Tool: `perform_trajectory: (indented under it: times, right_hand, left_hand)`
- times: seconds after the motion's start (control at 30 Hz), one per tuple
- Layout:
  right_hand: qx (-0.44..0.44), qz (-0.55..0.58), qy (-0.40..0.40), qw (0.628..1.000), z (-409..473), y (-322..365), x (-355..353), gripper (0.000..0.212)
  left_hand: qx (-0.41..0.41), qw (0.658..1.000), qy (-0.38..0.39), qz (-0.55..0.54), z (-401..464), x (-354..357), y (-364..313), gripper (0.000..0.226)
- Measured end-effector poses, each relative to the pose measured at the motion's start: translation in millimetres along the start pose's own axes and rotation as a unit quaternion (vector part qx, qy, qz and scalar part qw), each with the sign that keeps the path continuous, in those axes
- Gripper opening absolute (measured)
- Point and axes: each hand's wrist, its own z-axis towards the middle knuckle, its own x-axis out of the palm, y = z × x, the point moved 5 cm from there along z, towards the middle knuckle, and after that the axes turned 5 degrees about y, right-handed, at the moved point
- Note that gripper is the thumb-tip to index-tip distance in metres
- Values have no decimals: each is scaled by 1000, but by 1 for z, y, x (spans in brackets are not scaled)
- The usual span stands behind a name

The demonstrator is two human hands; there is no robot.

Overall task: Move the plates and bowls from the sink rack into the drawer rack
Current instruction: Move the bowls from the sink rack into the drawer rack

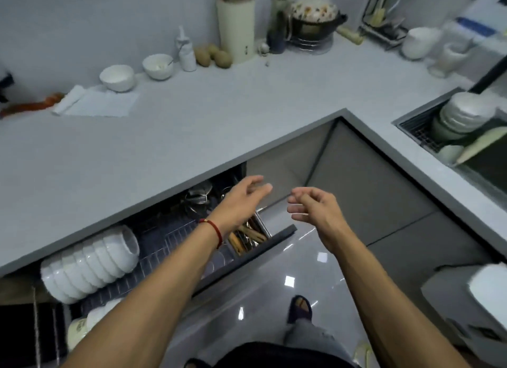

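Note:
The drawer rack (pixel 170 230) stands pulled out under the counter at lower left, with a row of white bowls (pixel 90 263) lying on their sides in it. At the right edge, the sink rack (pixel 419 134) holds a stack of white bowls (pixel 463 112) and a pale plate (pixel 482 142) leaning beside them. My left hand (pixel 241 200) hovers over the drawer's right end, fingers apart and empty. My right hand (pixel 315 211) is beside it in front of the corner cabinet, fingers loosely curled, holding nothing.
A cutlery tray (pixel 249 237) with chopsticks fills the drawer's right end. Two white bowls (pixel 118 76), potatoes (pixel 212 56), a tall cream canister (pixel 237 24) and a clay pot (pixel 315 13) line the back of the L-shaped counter (pixel 192 126). An appliance (pixel 472 307) stands at lower right.

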Motion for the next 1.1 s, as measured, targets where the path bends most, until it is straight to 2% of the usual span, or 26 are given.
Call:
perform_trajectory:
  times: [0.17, 0.37, 0.47, 0.63, 0.8, 0.97, 1.1]
  right_hand:
    - [-12, 28, -91, 995, 19, 28, -154, 15]
    - [-5, 67, -225, 972, 35, 51, -304, 22]
    - [6, 88, -270, 959, 46, 55, -350, 20]
    - [20, 62, -323, 944, 74, 65, -411, 14]
    - [18, 42, -379, 924, 112, 85, -461, 17]
    - [22, -12, -422, 906, 172, 107, -523, 19]
    - [37, -136, -447, 883, 242, 127, -592, 25]
  left_hand:
    - [38, 999, 21, -7, 72, 113, -101, 34]
    - [102, 988, 60, -101, 148, 198, -200, 22]
    - [124, 981, 80, -129, 193, 225, -242, 20]
    - [152, 969, 116, -156, 271, 264, -288, 20]
    - [138, 959, 173, -176, 341, 300, -320, 32]
    - [130, 964, 188, -137, 401, 337, -344, 21]
    - [127, 972, 170, -99, 448, 367, -363, 17]
